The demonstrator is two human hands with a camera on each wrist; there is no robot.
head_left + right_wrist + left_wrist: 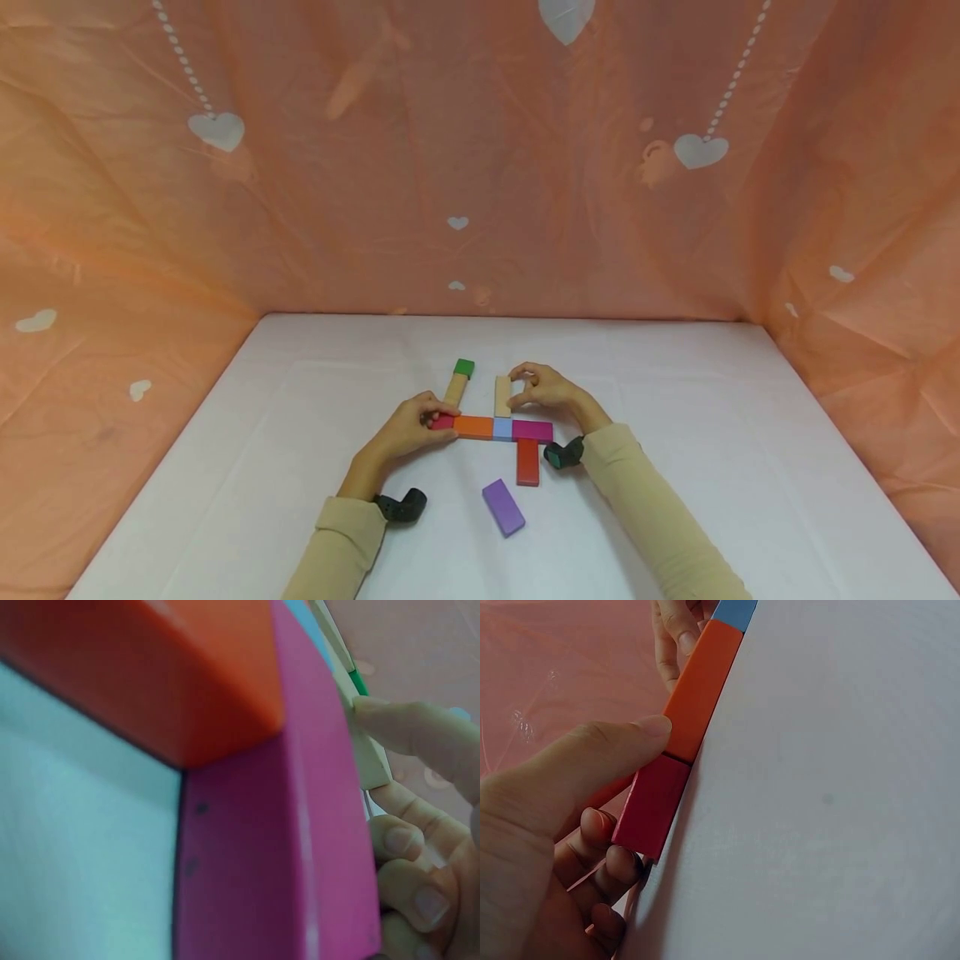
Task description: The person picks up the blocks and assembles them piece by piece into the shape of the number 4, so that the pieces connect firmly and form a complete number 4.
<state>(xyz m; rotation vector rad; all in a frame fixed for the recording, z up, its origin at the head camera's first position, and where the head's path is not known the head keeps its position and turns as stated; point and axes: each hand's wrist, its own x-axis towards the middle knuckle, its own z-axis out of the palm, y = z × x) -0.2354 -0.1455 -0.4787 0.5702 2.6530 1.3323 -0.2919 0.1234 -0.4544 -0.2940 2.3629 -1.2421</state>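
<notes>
Nearest, a purple rectangular block (503,507) lies askew between and nearer than both grips, white surface on all sides. Beyond it, a red rectangular block (527,462) butts end-on against the near edge of a magenta rectangular block (532,431), nearer than the right grip. Leftward from the magenta run a small light-blue block (502,429), an orange rectangular block (473,427) and a crimson block (442,422), edge to edge. The left hand (408,427) pinches the crimson block at the row's left end; the right hand (550,389) pinches a pale wooden block (502,397) just beyond the light-blue one. Past the left grip, a tan wooden block (455,389) slants away, green block (464,367) at its far end; a gap parts it from the pale block. White tabletop (247,467) stretches outward from both grips to slanting side edges.
</notes>
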